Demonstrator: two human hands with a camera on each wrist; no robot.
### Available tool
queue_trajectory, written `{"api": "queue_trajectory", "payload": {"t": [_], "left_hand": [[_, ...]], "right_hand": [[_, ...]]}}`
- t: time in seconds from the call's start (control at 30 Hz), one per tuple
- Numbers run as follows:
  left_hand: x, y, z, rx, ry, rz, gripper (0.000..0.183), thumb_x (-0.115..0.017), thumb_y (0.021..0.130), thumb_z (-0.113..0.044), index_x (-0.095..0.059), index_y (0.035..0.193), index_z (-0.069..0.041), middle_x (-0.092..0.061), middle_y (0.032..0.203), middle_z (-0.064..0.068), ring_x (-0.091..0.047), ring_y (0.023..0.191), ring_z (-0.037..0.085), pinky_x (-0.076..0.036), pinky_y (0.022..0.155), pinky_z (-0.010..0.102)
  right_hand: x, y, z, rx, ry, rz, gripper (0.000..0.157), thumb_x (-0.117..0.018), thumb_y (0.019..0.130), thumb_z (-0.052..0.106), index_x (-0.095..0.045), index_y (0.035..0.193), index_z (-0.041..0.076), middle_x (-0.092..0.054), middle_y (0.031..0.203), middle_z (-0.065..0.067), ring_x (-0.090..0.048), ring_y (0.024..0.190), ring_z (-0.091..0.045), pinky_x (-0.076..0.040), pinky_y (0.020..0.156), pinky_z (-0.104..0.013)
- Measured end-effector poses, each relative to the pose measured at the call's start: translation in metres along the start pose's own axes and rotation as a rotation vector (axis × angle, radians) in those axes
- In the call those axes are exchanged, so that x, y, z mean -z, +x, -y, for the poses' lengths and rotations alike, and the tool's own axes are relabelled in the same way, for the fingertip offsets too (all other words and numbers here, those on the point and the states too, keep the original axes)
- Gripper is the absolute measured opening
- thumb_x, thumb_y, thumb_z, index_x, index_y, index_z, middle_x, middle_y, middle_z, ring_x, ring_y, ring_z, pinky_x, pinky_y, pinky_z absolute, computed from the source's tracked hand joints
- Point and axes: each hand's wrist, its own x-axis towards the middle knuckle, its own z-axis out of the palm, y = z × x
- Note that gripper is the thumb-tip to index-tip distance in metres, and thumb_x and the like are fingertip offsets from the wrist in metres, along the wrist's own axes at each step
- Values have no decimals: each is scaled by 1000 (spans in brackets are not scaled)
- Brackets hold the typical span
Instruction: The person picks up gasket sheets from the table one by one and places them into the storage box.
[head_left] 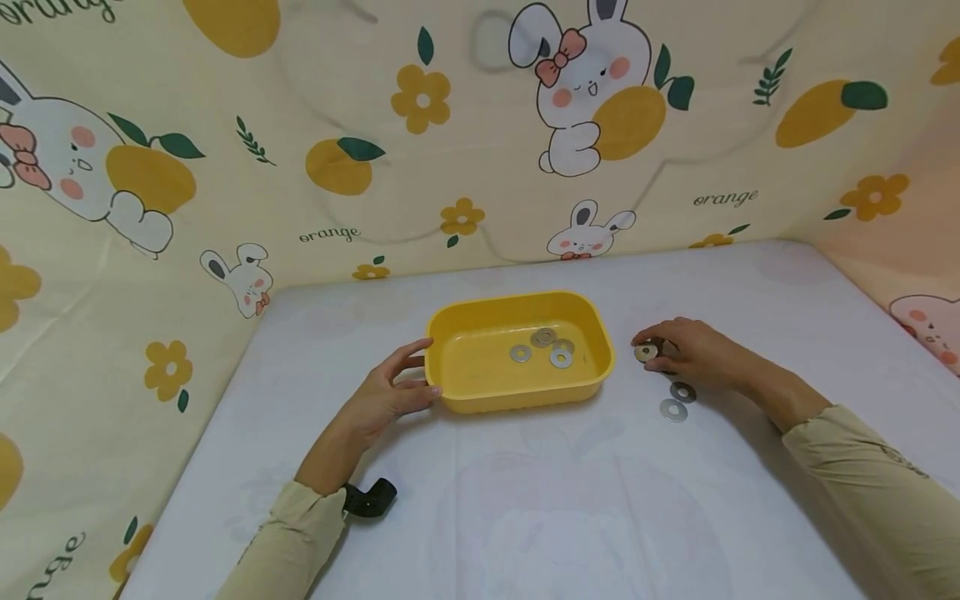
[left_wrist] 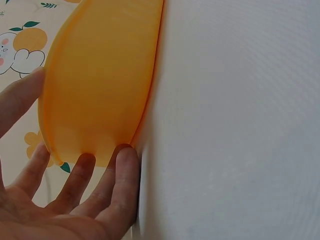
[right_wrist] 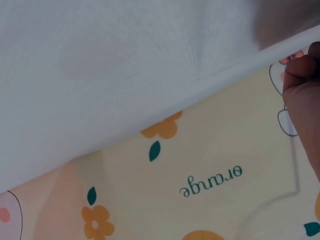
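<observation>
Washer (head_left: 640, 354) sits pinched in the right grip (head_left: 697, 354), thumb and fingers together on it; whether it touches the table (head_left: 517, 492) I cannot tell. Two loose washers (head_left: 664, 411) lie just nearer the person than that grip — a dark one and a pale one, close together. Left of the right grip, apart from its fingertips, stands the yellow basin (head_left: 517, 398), with several more washers (head_left: 537, 339) on its floor, mostly toward the right grip's end. At the basin's opposite end the left grip (head_left: 375, 408) has its fingers apart, tips touching the outer wall. Beyond both grips hangs a patterned cloth (head_left: 495, 167); a black device (head_left: 371, 500) shows by the left wrist, nearer the person than the left grip.
</observation>
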Motion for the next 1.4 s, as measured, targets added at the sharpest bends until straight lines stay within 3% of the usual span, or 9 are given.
{"api": "queue_trajectory", "payload": {"t": [0.27,0.43,0.6,1.0,1.4], "left_hand": [[1,0,0,-7,-2,8,77,-77,86,-10,-40,150,-33,-35,153,5,-59,118,21,-57,94,30],[2,-1,1,-18,1,15,77,-76,87,-11,-39,151,-32,-34,154,6,-59,119,21,-57,94,31],[1,-1,1,-16,6,9,76,-76,87,-11,-40,150,-32,-36,153,5,-59,120,21,-56,95,32],[0,-1,2,-13,17,1,77,-76,87,-10,-40,151,-33,-36,153,4,-59,119,20,-57,93,31],[1,0,2,-20,-10,18,79,-78,85,-10,-40,151,-32,-37,152,5,-60,117,19,-57,93,31]], "right_hand": [[1,-1,3,1,-7,-6,40,-75,88,30,-66,125,16,-67,110,1,-53,98,-18,-47,87,-37],[2,-1,3,43,-73,-80,36,-79,85,25,-70,119,18,-66,104,1,-49,97,-20,-41,85,-36],[4,-2,2,96,-95,-159,38,-83,80,25,-72,115,16,-58,87,4,-45,90,-19,-32,77,-34],[5,-4,-3,135,-5,-216,40,-85,77,26,-73,114,18,-54,79,12,-42,83,-12,-25,76,-31],[11,-5,2,99,124,-283,36,-83,79,14,-72,113,20,-52,84,10,-41,88,-13,-33,73,-25]]}}
